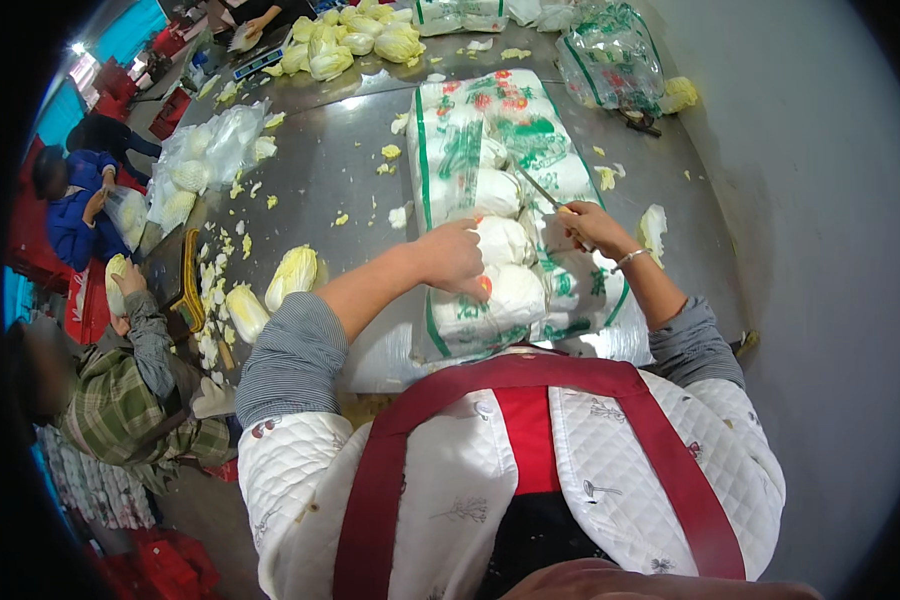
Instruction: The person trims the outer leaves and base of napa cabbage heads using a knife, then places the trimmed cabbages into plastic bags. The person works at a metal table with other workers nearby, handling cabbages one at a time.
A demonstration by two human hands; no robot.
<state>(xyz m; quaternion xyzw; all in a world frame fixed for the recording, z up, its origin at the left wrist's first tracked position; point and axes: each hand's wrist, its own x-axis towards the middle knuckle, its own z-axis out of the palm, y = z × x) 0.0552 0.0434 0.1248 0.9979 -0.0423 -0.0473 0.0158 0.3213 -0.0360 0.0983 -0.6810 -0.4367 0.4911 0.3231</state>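
Note:
A large clear plastic bag (pixel 551 161) with green and red print lies lengthwise before me, packed with rounded bundles in white wrapping. A long gap runs down its upper side, where several white-wrapped bundles (pixel 504 241) show bare of the printed film. My left hand (pixel 450 259) rests on the left side of the gap, thumb and forefinger spread against the film and a near bundle; whether it pinches the film is unclear. Held in my right hand (pixel 596 231) is a knife (pixel 538 185), its narrow blade pointing up and left over the gap.
Trimmed napa cabbages (pixel 292 277) and leaf scraps (pixel 214 300) lie on the left of the metal table (pixel 322 165). More cabbages (pixel 356 37) are heaped at the far end, near a scale (pixel 259 64). Another printed bag (pixel 611 60) stands far right. Co-workers (pixel 142 405) stand along the left side.

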